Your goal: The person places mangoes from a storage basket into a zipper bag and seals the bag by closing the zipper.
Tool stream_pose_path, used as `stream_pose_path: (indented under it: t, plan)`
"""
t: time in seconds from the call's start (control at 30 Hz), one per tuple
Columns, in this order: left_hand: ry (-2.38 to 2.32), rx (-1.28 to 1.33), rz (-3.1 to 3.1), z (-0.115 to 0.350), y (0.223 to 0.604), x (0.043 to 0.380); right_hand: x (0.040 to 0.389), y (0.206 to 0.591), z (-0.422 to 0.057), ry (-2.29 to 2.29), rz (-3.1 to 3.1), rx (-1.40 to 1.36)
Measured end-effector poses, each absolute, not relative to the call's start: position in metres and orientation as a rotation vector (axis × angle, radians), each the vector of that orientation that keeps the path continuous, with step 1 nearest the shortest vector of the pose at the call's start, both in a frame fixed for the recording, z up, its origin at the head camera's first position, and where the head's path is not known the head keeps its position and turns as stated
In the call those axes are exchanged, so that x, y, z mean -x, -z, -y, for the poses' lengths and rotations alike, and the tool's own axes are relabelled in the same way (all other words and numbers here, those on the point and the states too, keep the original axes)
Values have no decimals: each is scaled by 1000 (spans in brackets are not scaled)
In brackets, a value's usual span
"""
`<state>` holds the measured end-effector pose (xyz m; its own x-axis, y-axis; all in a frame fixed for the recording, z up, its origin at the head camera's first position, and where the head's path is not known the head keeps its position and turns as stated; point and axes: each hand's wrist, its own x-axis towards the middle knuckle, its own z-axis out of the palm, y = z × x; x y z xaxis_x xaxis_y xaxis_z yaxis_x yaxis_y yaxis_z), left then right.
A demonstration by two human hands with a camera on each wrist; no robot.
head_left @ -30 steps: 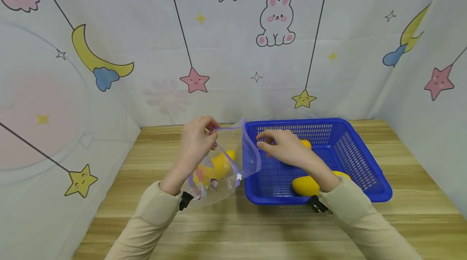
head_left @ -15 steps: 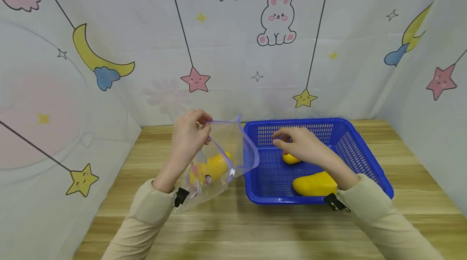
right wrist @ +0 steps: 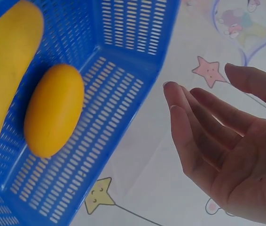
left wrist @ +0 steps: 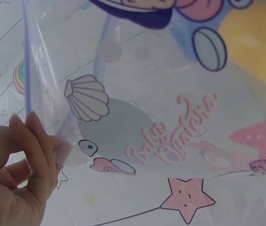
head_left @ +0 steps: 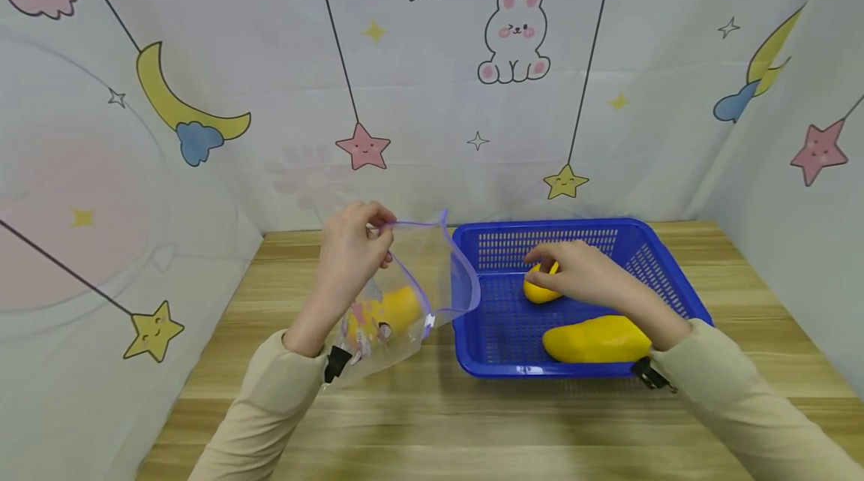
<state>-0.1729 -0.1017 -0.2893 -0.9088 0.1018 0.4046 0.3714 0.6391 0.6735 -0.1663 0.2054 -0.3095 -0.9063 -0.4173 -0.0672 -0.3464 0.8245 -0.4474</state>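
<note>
Clear plastic edged in purple forms the bag (head_left: 410, 338) at left, its rim pinched by the left hand (head_left: 354, 245); a smooth yellow fruit (head_left: 400, 308) shows inside. At right on the wood-grained table (head_left: 432, 428), a latticed blue basket (head_left: 493, 371) holds a glossy oval fruit (head_left: 538, 289), far, and a longer fruit (head_left: 594, 341), near. Loosely bent and gripping nothing, the right hand (head_left: 587, 272) has moved rightward since a second ago, baring more of both.
</note>
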Motion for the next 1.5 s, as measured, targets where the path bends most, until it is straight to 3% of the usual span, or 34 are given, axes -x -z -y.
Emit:
stream_pose_path:
  t: [0.97,1.5]
  plan:
    - [991,433,2520,98,294,174,167,347,-241,141,-2704,784]
    - [874,397,2514,99,297,173,162,359,-248,112,-2482,639]
